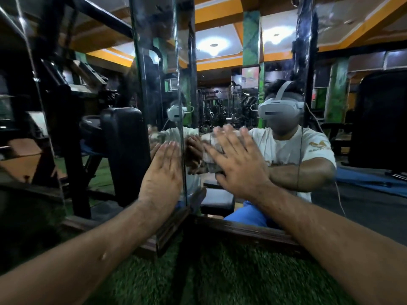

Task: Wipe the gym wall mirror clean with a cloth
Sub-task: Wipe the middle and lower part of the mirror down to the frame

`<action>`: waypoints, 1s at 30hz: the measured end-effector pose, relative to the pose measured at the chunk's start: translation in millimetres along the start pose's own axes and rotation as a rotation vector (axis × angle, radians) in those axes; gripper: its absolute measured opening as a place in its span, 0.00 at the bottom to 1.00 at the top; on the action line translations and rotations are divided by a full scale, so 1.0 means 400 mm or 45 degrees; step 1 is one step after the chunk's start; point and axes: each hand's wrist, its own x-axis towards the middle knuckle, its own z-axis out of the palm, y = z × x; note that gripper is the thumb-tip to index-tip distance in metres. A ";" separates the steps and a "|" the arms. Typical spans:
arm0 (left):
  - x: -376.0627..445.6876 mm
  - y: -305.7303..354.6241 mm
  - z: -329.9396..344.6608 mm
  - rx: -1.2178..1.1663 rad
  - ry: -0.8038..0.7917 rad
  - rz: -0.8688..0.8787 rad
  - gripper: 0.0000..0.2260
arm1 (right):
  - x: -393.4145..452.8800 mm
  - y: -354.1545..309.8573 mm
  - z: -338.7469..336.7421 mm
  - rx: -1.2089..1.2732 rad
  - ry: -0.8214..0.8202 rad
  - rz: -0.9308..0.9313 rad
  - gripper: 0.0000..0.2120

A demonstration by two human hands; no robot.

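- Nearest, green turf [220, 271] underfoot, then a dark wooden frame [253, 233] along the mirror's base.
- Left hand [161, 172] flat, fingers straight, braced on the side mirror panel [154, 62].
- Right hand [240, 164] spread flat, pressing a pale cloth [211, 150] against the wall mirror [286, 51].
- Soft, light, probably prone to bunching; best held under a broad palm.
- Glass rigid, slick, breakable: moderate pressure only.

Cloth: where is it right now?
In the head view, the cloth is pressed flat against the right-hand mirror panel under the right hand, just right of the mirror corner; the left hand is beside it.
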 end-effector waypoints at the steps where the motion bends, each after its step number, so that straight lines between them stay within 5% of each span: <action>1: -0.004 -0.003 0.004 0.035 0.008 0.025 0.31 | 0.013 -0.014 0.003 -0.014 0.009 0.084 0.37; 3: -0.010 0.001 0.016 0.066 0.023 0.051 0.30 | 0.029 -0.070 0.022 -0.004 0.043 0.140 0.39; 8: -0.009 0.022 0.031 0.095 0.045 0.016 0.31 | 0.042 -0.125 0.068 0.021 0.061 -0.213 0.29; 14: -0.002 0.057 0.033 0.006 0.019 0.041 0.28 | 0.049 -0.171 0.081 0.036 0.154 0.079 0.28; 21: 0.001 0.075 0.049 -0.151 0.096 0.037 0.26 | -0.131 -0.217 0.140 0.150 0.038 -0.241 0.28; 26: -0.022 0.126 0.075 -0.266 0.073 0.078 0.25 | -0.127 -0.236 0.143 0.136 0.080 -0.092 0.26; 30: -0.032 0.149 0.090 -0.361 0.104 0.037 0.26 | -0.198 -0.269 0.153 0.210 -0.053 -0.277 0.26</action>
